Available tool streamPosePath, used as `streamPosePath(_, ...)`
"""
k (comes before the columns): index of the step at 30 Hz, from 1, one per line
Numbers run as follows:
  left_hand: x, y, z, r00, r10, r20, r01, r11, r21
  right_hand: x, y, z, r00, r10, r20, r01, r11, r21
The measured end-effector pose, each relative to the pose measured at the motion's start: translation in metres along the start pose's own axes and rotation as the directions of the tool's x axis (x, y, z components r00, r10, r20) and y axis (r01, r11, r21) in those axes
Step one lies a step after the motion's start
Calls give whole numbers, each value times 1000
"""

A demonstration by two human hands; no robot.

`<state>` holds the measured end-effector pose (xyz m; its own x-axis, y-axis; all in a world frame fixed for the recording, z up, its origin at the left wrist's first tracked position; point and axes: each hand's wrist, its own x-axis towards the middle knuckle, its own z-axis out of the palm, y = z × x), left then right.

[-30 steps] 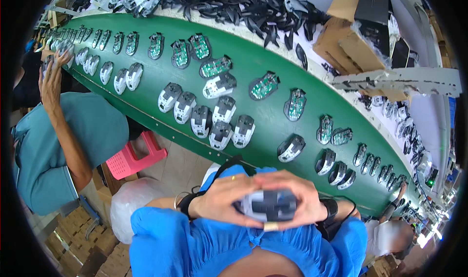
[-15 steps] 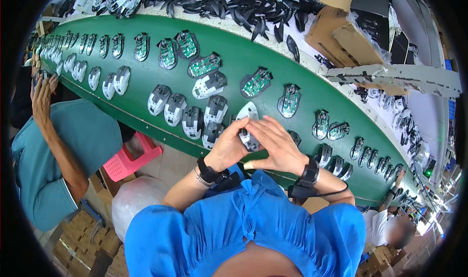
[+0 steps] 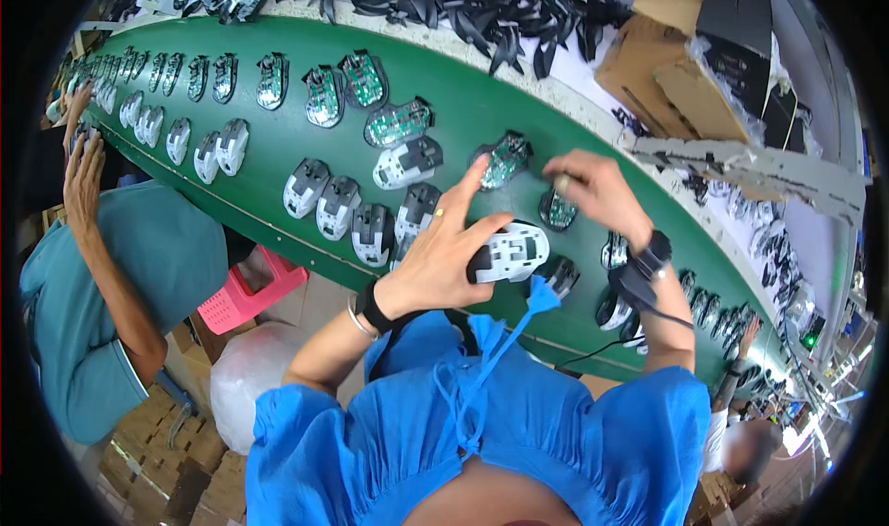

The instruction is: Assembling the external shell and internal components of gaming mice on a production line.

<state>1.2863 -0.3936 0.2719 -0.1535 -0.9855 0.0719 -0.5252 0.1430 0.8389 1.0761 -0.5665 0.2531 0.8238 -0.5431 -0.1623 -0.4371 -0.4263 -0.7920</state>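
Observation:
My left hand (image 3: 440, 253) is wrapped round a white-and-black computer mouse shell (image 3: 517, 253), its pale underside facing up. The index finger reaches forward to the edge of a mouse base with a green circuit board (image 3: 507, 160). My right hand (image 3: 602, 193) is over a second mouse base (image 3: 557, 211) and partly covers it. Its fingers are curled and slightly blurred, and their tips are hard to see. Beside my left hand stand several grey-and-white mouse shells (image 3: 372, 234). A dark mouse shell (image 3: 561, 278) lies close to the held one.
The green work surface (image 3: 278, 137) carries rows of mouse bases and shells both ways. Black plastic parts (image 3: 444, 12) pile up along the far ledge. Cardboard boxes (image 3: 648, 81) and a metal bar (image 3: 750, 160) are at the right. A co-worker (image 3: 130, 276) sits left, near a pink stool (image 3: 245, 294).
My hands have moved apart. The left now holds the mouse shell lower and turned sideways, while the right has gone forward and right over a mouse base.

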Motion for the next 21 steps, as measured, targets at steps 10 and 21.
streamPosePath(10,-3,23,-12,894,134,428,-85,988,-130,-53,-99,5,930,-356,-94,243,785,-570)
streamPosePath(21,-34,17,-4,880,-476,-1,234,434,-870,-87,-87,44,906,312,-287,-135,853,504)
